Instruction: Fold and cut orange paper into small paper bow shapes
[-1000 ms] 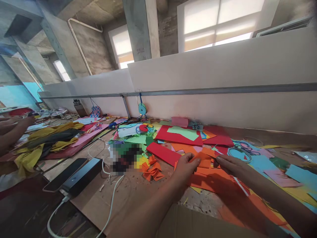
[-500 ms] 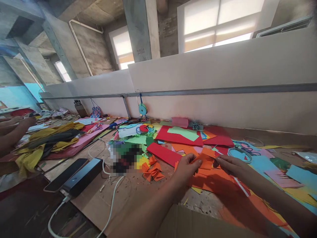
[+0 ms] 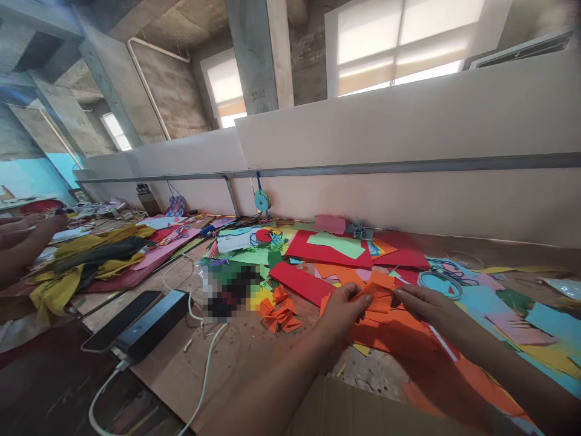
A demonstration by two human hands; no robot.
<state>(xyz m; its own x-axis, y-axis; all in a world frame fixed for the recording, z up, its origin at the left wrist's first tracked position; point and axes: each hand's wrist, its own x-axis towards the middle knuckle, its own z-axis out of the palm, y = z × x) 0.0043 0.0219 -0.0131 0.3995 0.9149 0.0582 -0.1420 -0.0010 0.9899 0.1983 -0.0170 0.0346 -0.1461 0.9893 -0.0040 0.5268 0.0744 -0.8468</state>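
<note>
My left hand [image 3: 341,312] pinches one end of a small folded orange paper piece [image 3: 379,298]. My right hand [image 3: 424,305] pinches its other end with fingers pressed together. The piece sits just above a pile of orange paper sheets [image 3: 390,333] on the worktable. A cluster of folded orange paper shapes [image 3: 278,310] lies on the table left of my left hand.
Red sheets [image 3: 331,249], green, blue and yellow paper scraps cover the table. A phone [image 3: 121,327] and black power bank [image 3: 152,324] with white cable [image 3: 200,387] lie at the left. Another person's hands [image 3: 22,239] work at far left. A white partition wall [image 3: 408,188] backs the table.
Both hands have lifted and folded the orange piece a little between the fingertips; the view shifted slightly. Nothing else moved.
</note>
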